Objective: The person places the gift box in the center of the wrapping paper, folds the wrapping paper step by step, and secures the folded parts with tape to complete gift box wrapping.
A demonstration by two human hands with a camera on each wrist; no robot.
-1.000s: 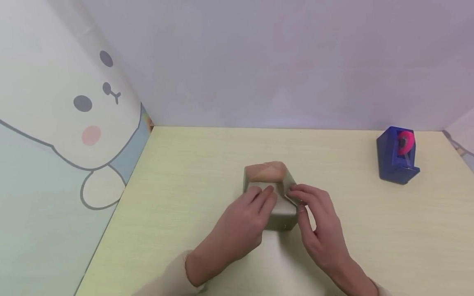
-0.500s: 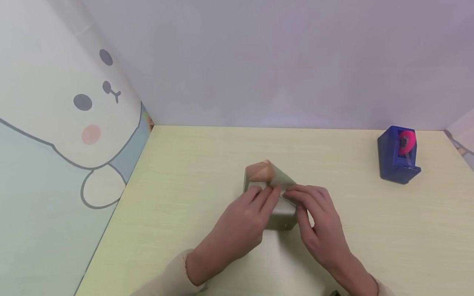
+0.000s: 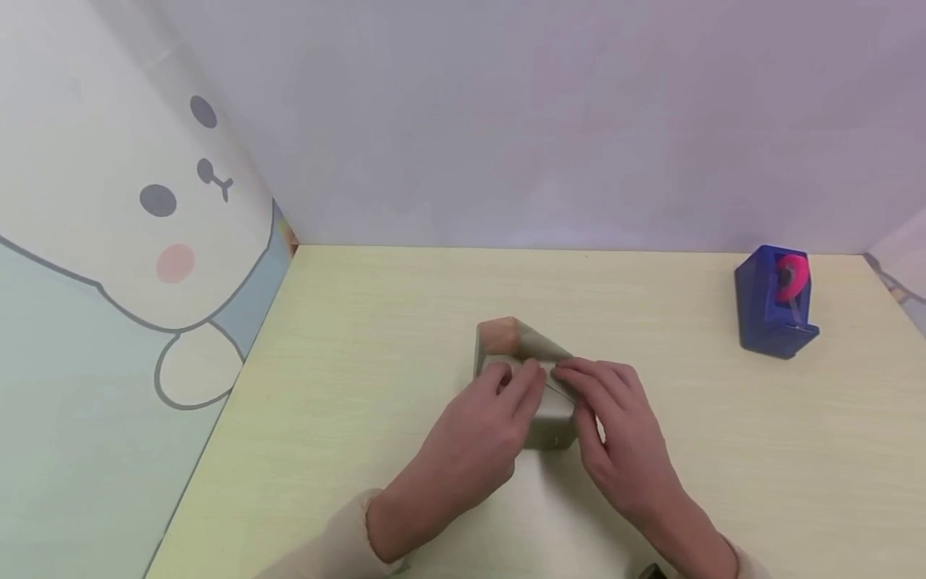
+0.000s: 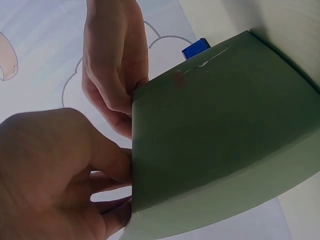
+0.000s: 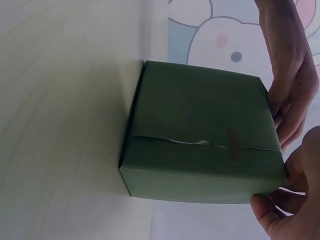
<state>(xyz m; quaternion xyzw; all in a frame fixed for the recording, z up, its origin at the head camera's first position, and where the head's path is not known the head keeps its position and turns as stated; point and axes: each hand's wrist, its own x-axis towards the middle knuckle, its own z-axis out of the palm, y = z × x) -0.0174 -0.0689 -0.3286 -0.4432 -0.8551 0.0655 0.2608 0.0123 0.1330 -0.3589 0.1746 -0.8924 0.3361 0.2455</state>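
Before me on the table stands a box wrapped in green paper, with its end facing up. A slanted paper flap leans inward at the far right, and a light brown patch shows behind it. My left hand holds the paper with bent fingers on top; its thumb is hidden in the head view. My right hand pinches the folded right edge, fingers over it and thumb at the side. A torn-looking seam and a small reddish tape piece mark one side of the wrapping paper.
A blue tape dispenser with a pink core stands at the back right of the pale table. A plain wall rises behind, and a cartoon-printed sheet hangs at left. A small dark object shows at the bottom edge.
The right flap has folded inward to the left, so less of the brown patch shows. The right fingers have shifted slightly inward with it, while the left hand stays near the middle.
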